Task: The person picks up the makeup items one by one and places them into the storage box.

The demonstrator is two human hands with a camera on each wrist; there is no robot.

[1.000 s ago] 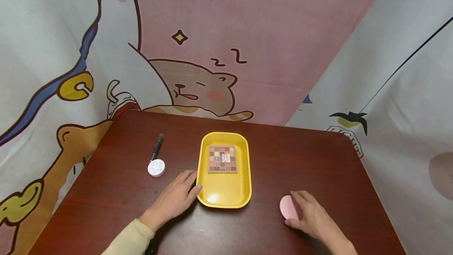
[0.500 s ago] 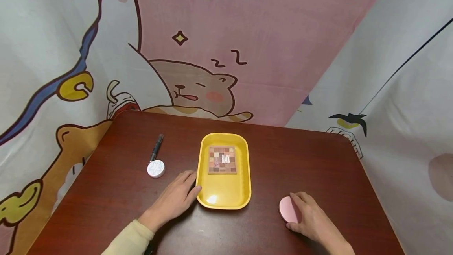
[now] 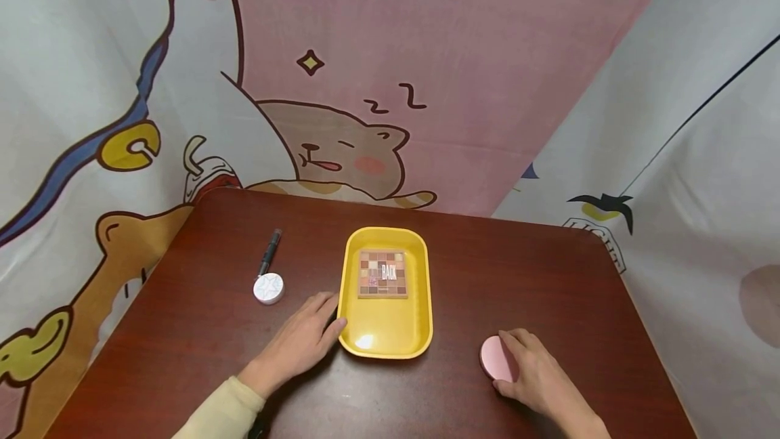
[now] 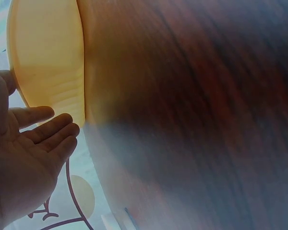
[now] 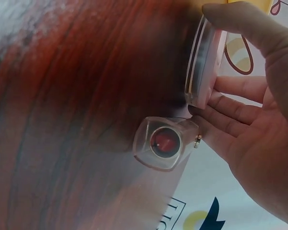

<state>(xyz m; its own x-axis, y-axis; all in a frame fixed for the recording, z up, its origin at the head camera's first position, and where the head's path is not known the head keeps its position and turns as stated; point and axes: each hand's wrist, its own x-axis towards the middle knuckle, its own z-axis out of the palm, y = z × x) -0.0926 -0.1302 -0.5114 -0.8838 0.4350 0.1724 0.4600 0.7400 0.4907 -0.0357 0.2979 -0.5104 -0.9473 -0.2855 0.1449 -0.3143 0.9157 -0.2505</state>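
Observation:
In the head view my right hand holds a round pink compact at the table's right side, thumb and fingers on opposite edges. From the right wrist, the compact stands edge-on between thumb and fingers. A clear squarish tube with a red core lies beside the lower fingers, hidden from the head camera. My left hand rests against the left side of a yellow tray, its thumb over the rim and its fingers fairly straight along the outer wall. Inside the tray lies an eyeshadow palette marked BACK.
Left of the tray, a round white patterned case sits on the brown table. A dark slim pen-like stick lies just behind it. A printed cartoon cloth hangs behind the table and at its sides.

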